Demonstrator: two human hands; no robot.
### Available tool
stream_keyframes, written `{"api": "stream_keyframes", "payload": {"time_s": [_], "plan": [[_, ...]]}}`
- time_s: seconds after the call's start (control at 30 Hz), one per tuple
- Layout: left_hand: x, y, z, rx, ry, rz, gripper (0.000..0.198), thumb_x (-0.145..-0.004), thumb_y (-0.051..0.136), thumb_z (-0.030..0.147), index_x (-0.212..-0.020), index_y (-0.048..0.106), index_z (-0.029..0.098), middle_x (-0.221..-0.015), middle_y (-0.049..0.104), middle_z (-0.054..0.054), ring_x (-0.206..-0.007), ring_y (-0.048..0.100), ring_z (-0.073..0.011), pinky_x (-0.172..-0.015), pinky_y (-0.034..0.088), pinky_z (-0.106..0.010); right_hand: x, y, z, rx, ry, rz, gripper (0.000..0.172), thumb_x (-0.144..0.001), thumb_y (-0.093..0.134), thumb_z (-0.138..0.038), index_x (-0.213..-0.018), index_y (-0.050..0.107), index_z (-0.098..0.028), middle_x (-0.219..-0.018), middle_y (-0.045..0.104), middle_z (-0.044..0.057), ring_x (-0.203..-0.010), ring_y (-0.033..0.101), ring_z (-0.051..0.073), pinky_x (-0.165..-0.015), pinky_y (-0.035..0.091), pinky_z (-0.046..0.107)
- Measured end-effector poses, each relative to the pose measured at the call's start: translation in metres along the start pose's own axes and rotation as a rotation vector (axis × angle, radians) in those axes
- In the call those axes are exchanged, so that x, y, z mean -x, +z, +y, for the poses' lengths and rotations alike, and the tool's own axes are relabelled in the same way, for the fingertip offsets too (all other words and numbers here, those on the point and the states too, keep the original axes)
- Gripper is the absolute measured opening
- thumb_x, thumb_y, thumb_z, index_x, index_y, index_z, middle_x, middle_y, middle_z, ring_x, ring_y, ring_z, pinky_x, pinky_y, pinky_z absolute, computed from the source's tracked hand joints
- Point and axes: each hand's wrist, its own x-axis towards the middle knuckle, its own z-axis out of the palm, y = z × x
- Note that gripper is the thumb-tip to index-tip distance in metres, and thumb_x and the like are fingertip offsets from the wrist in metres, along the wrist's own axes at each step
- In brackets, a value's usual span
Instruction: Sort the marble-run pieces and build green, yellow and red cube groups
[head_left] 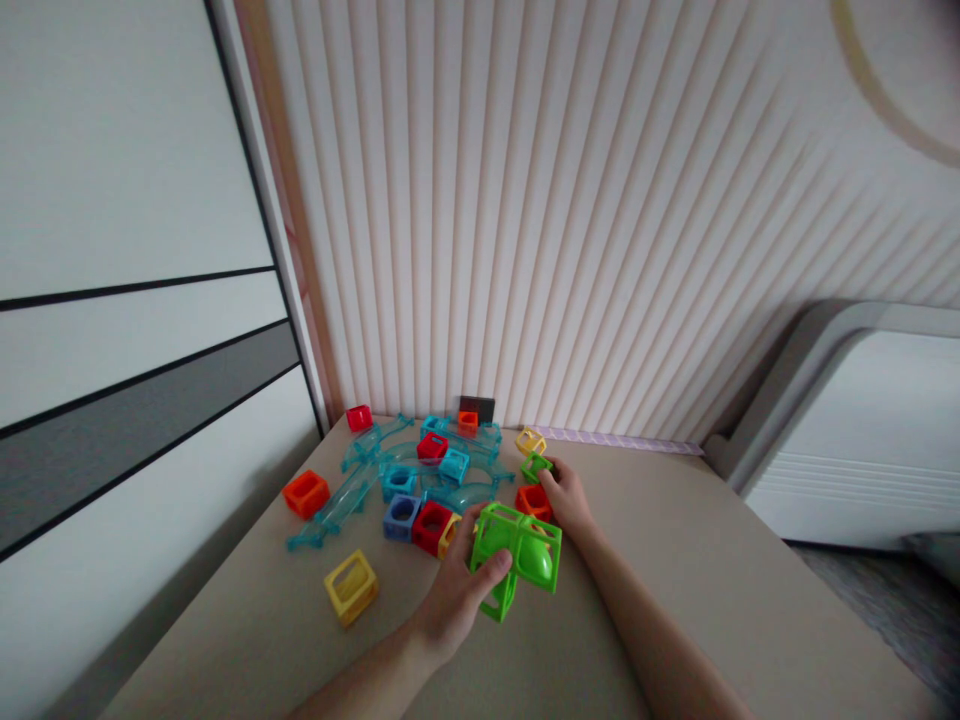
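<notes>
My left hand (454, 600) is closed around a joined piece of bright green cube blocks (517, 550), holding it up over the front of the table. Farther off, my right hand (566, 495) has its fingers on a single green cube block (535, 466) among the loose pieces. An orange block (532, 501) lies just beside that hand, and a pale yellow block (530, 440) sits behind the green one. Close behind my left hand are a red block (433, 527) and a blue block (402, 517); a yellow block there is partly hidden by the hand.
Clear teal track pieces (356, 495) spread over the table's left and back, with several teal and red blocks among them. A yellow block (351, 587) and an orange block (306, 494) lie toward the left edge. A ribbed wall panel (480, 220) rises behind the table (675, 560).
</notes>
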Motion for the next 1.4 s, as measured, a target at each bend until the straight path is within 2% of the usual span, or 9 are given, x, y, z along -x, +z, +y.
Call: {"api": "stream_keyframes", "payload": {"time_s": [0.1,0.17,0.43,0.57,0.8,0.93,1.13,1.3,1.4], "plan": [[0.000,-0.001,0.001,-0.009,-0.001,0.001,0.063,-0.080,0.075,0.055,-0.131,0.053,0.026,-0.121,0.070,-0.009,-0.100,0.068,-0.0248,-0.086,0.051,-0.037,0.001,0.000,-0.003,0.036,-0.002,0.008,0.053,-0.077,0.053,-0.038,-0.123,0.068,-0.016,-0.097,0.078,0.007,-0.084,0.072,0.026,-0.072,0.056,0.033],[-0.001,-0.001,0.000,-0.005,0.002,0.008,0.063,-0.080,0.075,0.056,-0.130,0.053,0.026,-0.124,0.069,-0.009,-0.102,0.067,-0.0250,-0.088,0.050,-0.037,0.002,0.000,-0.006,0.062,0.002,0.008,0.055,-0.077,0.051,-0.037,-0.126,0.067,-0.017,-0.098,0.078,0.006,-0.085,0.073,0.026,-0.073,0.057,0.033],[-0.001,-0.001,0.000,-0.002,-0.007,0.012,0.067,-0.078,0.076,0.055,-0.133,0.052,0.026,-0.125,0.068,-0.009,-0.104,0.067,-0.0252,-0.091,0.049,-0.038,0.005,-0.001,-0.016,0.138,0.033,0.049,0.044,-0.081,0.054,-0.045,-0.108,0.074,-0.018,-0.091,0.078,0.009,-0.085,0.072,0.028,-0.078,0.055,0.036],[0.000,0.000,0.000,0.014,0.000,0.004,0.063,-0.079,0.076,0.055,-0.130,0.055,0.025,-0.123,0.069,-0.009,-0.105,0.066,-0.0257,-0.092,0.049,-0.039,0.002,-0.004,-0.015,0.119,0.024,0.030,0.048,-0.079,0.063,-0.055,-0.108,0.074,-0.019,-0.093,0.078,0.009,-0.087,0.073,0.029,-0.078,0.056,0.037],[0.000,0.000,0.003,0.010,0.044,-0.002,0.058,-0.082,0.074,0.051,-0.130,0.055,0.025,-0.112,0.071,-0.007,-0.101,0.066,-0.0244,-0.088,0.048,-0.035,-0.003,-0.011,-0.007,0.066,-0.004,-0.012,0.047,-0.079,0.065,-0.050,-0.112,0.075,-0.019,-0.093,0.080,0.007,-0.084,0.074,0.029,-0.075,0.058,0.040],[0.000,0.002,0.007,-0.003,0.069,0.006,0.056,-0.082,0.073,0.052,-0.128,0.057,0.024,-0.107,0.070,-0.006,-0.099,0.064,-0.0234,-0.088,0.047,-0.034,0.001,-0.016,-0.005,0.063,-0.038,0.013,0.051,-0.084,0.056,-0.046,-0.124,0.071,-0.018,-0.100,0.079,0.007,-0.089,0.073,0.028,-0.080,0.057,0.039],[0.001,0.004,0.009,0.011,0.077,0.045,0.059,-0.079,0.075,0.056,-0.126,0.058,0.023,-0.107,0.069,-0.006,-0.096,0.063,-0.0224,-0.085,0.048,-0.033,0.008,-0.014,-0.007,0.091,-0.119,0.097,0.044,-0.090,0.050,-0.043,-0.122,0.069,-0.018,-0.105,0.077,0.010,-0.096,0.071,0.028,-0.090,0.054,0.041],[0.002,0.005,0.013,0.019,0.071,0.060,0.059,-0.079,0.076,0.055,-0.124,0.059,0.022,-0.107,0.070,-0.007,-0.096,0.064,-0.0224,-0.085,0.048,-0.033,0.012,-0.012,-0.009,0.102,-0.248,0.167,0.040,-0.092,0.053,-0.045,-0.119,0.067,-0.019,-0.121,0.067,0.013,-0.113,0.063,0.029,-0.104,0.047,0.047],[0.002,0.005,0.013,0.020,0.075,0.067,0.058,-0.079,0.076,0.055,-0.124,0.060,0.023,-0.107,0.070,-0.007,-0.096,0.064,-0.0223,-0.085,0.048,-0.033,0.014,-0.009,-0.009,0.105,-0.296,0.199,0.040,-0.090,0.058,-0.044,-0.122,0.065,-0.021,-0.130,0.060,0.013,-0.119,0.059,0.029,-0.107,0.045,0.048]]}}
